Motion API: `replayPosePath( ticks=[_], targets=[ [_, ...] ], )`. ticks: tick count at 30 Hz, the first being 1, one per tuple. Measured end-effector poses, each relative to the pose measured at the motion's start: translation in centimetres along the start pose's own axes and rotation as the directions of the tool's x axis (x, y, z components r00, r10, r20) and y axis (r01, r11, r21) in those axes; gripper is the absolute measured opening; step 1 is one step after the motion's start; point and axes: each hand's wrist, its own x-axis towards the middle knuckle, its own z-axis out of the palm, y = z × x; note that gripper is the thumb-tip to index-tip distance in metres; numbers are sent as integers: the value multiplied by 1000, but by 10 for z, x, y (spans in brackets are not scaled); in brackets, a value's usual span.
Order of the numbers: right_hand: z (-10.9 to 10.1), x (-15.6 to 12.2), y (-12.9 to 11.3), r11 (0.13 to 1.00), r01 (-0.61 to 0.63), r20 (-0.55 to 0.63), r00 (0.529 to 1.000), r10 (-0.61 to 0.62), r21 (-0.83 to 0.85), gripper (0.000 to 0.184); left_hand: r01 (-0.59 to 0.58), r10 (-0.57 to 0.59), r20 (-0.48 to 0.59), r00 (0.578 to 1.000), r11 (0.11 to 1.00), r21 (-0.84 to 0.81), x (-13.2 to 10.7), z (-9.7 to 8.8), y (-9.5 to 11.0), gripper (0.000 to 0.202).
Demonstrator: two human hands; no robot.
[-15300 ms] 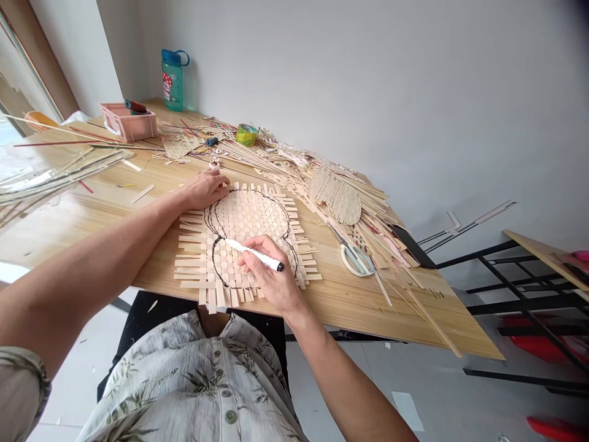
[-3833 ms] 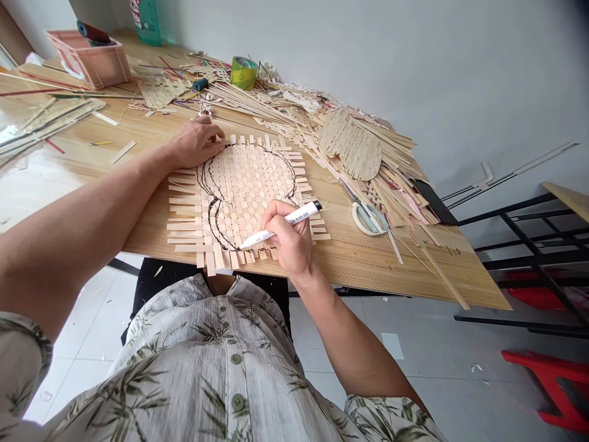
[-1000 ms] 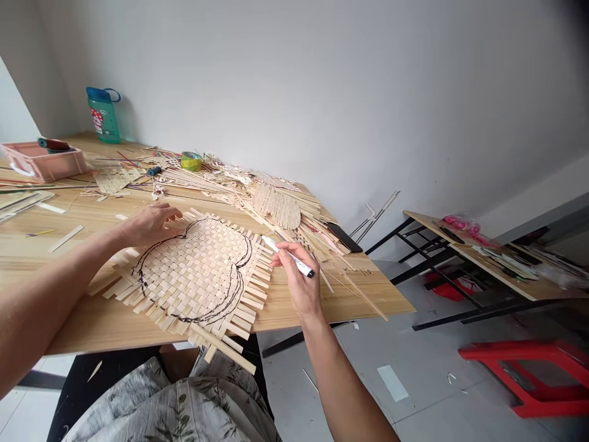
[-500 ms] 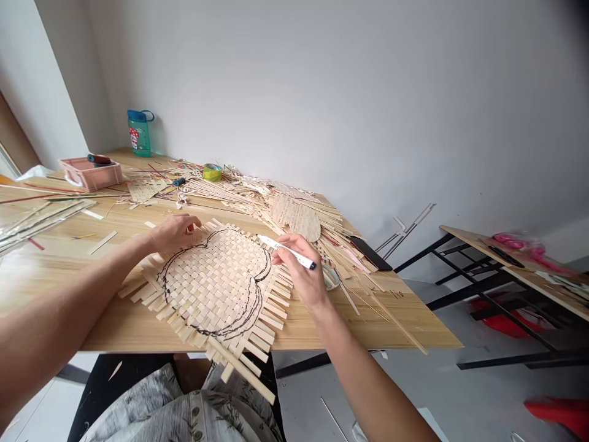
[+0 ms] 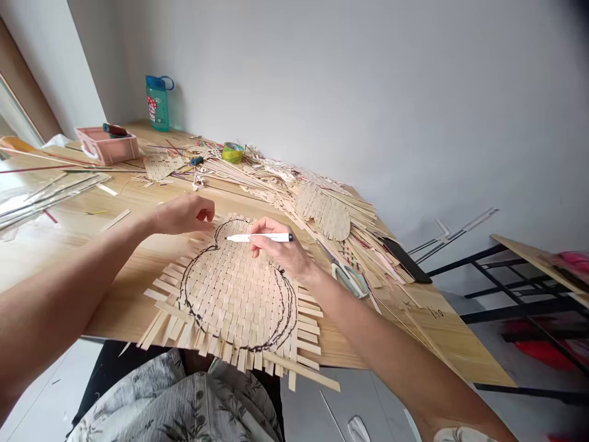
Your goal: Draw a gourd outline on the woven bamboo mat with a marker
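Observation:
A pale woven mat (image 5: 234, 282) of flat strips lies at the table's front edge, its loose strip ends sticking out all round. Black lines on it trace a rounded, gourd-like outline, doubled in places. My right hand (image 5: 276, 248) grips a white marker (image 5: 264, 237) with a black end, held almost level over the mat's upper part. The marker's tip points left, close to the outline's upper left curve; contact cannot be made out. My left hand (image 5: 184, 213) is at the mat's upper left edge, fingers curled and thumb low against it; the fingertips are partly hidden.
Behind the mat lie heaped strips (image 5: 257, 178) and a rounded woven piece (image 5: 324, 212). Scissors (image 5: 350, 279) lie right of my right forearm. Farther back are yellow-green tape (image 5: 232, 152), a pink basket (image 5: 108, 146) and a teal bottle (image 5: 157, 104). A second table (image 5: 543, 261) stands at right.
The mat has turned, its outline now more upright in view. My right hand has carried the marker left across the mat's upper part. The camera view has shifted too.

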Motion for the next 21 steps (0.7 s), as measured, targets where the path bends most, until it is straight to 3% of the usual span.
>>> replayPosePath(
  ticks=[5,13,21],
  targets=[
    [2,3,6,999,-41,46,998,41,-16,12,-71,80,93,992,993,-94,-4,0,12,13],
    [0,3,20,998,-60,15,998,60,5,13,18,52,295,954,973,-231,-4,5,13,19],
    [-3,0,29,993,-116,21,993,116,8,15,65,28,324,946,960,-273,-5,4,13,26]
  ],
)
